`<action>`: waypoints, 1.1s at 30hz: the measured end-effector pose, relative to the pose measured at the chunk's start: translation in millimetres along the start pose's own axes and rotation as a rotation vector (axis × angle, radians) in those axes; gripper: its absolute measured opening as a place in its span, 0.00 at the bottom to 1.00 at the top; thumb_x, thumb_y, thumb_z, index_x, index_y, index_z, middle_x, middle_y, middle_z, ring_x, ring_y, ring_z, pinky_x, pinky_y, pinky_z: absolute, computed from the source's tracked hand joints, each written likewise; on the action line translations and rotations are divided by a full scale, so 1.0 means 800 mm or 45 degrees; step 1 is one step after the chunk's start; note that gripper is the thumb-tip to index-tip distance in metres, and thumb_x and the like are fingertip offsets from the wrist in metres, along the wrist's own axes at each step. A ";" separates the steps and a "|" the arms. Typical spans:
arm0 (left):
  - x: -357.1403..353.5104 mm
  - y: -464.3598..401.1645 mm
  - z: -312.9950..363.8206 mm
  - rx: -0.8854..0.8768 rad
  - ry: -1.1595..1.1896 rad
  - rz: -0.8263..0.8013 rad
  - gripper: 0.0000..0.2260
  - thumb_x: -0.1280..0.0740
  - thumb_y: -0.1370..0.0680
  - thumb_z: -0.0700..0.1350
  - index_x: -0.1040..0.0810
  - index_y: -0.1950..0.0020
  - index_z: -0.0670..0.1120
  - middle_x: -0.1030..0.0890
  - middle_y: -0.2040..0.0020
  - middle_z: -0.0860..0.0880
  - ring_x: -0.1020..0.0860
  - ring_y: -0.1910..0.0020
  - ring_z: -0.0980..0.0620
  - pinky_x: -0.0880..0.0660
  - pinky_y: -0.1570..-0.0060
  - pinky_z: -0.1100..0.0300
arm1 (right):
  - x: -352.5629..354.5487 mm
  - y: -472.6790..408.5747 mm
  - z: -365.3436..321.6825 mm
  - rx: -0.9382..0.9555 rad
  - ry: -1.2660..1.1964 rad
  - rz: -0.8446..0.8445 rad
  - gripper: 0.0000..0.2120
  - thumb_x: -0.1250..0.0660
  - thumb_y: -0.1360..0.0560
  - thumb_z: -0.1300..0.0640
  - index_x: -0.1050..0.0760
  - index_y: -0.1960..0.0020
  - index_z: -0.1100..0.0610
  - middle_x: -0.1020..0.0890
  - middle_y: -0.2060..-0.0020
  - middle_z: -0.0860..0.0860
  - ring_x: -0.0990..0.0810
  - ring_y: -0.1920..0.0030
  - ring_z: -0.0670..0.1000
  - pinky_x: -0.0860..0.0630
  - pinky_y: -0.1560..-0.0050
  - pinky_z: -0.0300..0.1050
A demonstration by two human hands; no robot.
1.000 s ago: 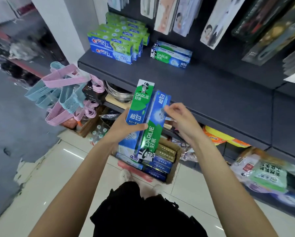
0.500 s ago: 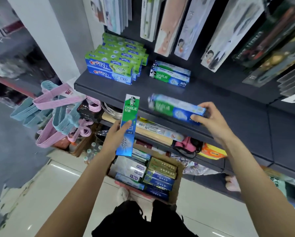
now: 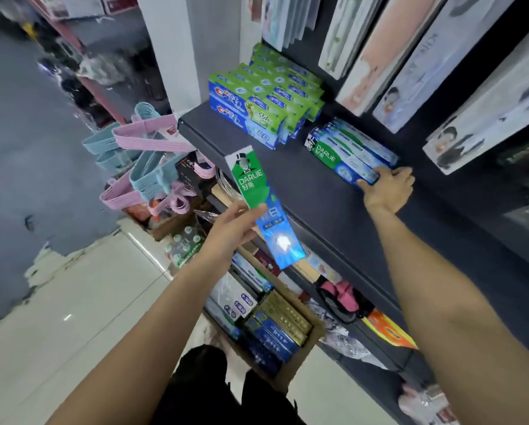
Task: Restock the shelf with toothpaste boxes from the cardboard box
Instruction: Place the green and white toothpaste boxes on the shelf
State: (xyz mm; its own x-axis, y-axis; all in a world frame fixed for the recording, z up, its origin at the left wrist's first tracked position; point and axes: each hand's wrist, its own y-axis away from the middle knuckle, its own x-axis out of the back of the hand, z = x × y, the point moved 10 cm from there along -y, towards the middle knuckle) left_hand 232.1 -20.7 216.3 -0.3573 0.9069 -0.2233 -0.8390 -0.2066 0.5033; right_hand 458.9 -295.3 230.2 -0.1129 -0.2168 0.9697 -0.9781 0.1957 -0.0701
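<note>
Head view: the right hand (image 3: 387,188) grips a toothpaste box (image 3: 346,162) lying on the shelf (image 3: 303,191) against the small pile. Left hand (image 3: 231,231) pinches another box (image 3: 264,207), not yet shelved. Many remain in the cardboard box (image 3: 290,374) below; restocking looks early.
</note>
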 end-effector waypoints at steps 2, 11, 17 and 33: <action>-0.011 0.000 -0.003 0.002 -0.035 0.033 0.16 0.31 0.25 0.53 0.23 0.43 0.44 0.20 0.43 0.44 0.21 0.47 0.52 0.28 0.47 0.61 | 0.000 0.004 -0.011 0.042 -0.052 0.026 0.25 0.28 0.29 0.52 0.31 0.35 0.58 0.33 0.38 0.60 0.32 0.41 0.61 0.34 0.40 0.52; -0.051 -0.016 0.028 -0.153 -0.234 0.028 0.06 0.30 0.26 0.51 0.21 0.51 0.51 0.18 0.57 0.56 0.21 0.64 0.66 0.26 0.60 0.70 | 0.051 0.166 -0.104 0.410 -1.033 -0.850 0.17 0.34 0.24 0.50 0.31 0.37 0.47 0.24 0.44 0.47 0.22 0.45 0.47 0.27 0.43 0.40; -0.093 0.007 0.097 -1.110 -1.656 0.518 0.18 0.25 0.36 0.52 0.21 0.50 0.47 0.21 0.60 0.48 0.23 0.60 0.44 0.28 0.62 0.55 | 0.067 0.197 -0.086 0.109 -1.221 -0.805 0.31 0.33 0.24 0.50 0.44 0.27 0.51 0.20 0.46 0.47 0.20 0.46 0.46 0.23 0.43 0.46; -0.130 -0.008 0.020 -0.948 -1.327 -0.178 0.22 0.39 0.23 0.56 0.30 0.31 0.50 0.27 0.35 0.52 0.24 0.42 0.51 0.27 0.45 0.54 | 0.066 0.124 -0.033 0.056 -0.961 -0.289 0.16 0.31 0.26 0.51 0.29 0.40 0.52 0.18 0.56 0.50 0.20 0.54 0.51 0.26 0.48 0.46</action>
State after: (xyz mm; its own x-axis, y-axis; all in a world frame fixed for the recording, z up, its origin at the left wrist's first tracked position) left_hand 281.0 -107.4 250.1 -0.0436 0.7249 0.6874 -0.9892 0.0649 -0.1311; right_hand 360.8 -261.8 280.6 0.0179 -0.8405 0.5414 -0.9957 0.0342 0.0861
